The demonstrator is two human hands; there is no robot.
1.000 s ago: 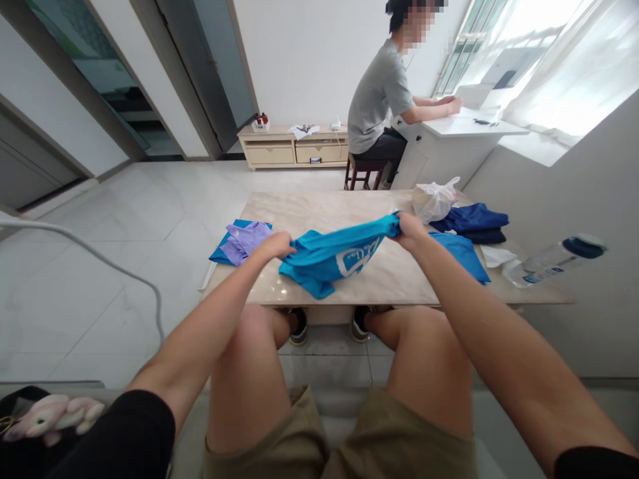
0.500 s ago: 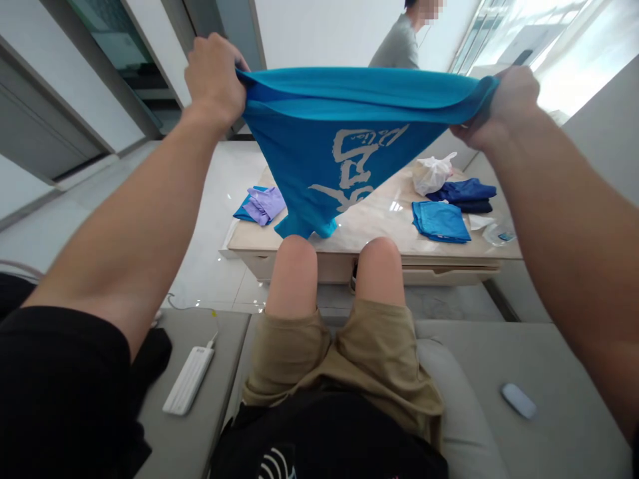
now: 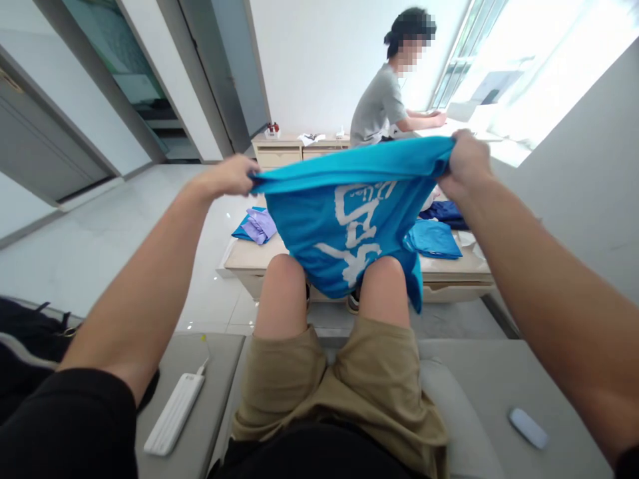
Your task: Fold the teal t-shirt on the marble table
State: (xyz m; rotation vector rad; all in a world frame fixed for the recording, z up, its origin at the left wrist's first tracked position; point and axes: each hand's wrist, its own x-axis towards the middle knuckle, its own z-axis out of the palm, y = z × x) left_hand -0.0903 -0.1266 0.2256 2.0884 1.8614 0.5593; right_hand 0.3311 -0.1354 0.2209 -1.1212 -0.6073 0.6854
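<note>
Blue shirt point(image 3: 349, 219) hangs stretched between my left grip point(image 3: 232, 175), pinching one end, and right grip point(image 3: 469, 165), clutching the other, beyond the knees point(image 3: 283, 286); farther out I see purple cloth point(image 3: 260, 227) and folded blue cloth point(image 3: 434, 239) on the worktop point(image 3: 244, 257).

Blue shirt point(image 3: 309, 219) is matt cloth with flat print. Left of it: creased matt purple cloth point(image 3: 260, 227), glossy floor tiles point(image 3: 150, 213). Right of it: folded blue cloth point(image 3: 433, 239), slight sheen.
</note>
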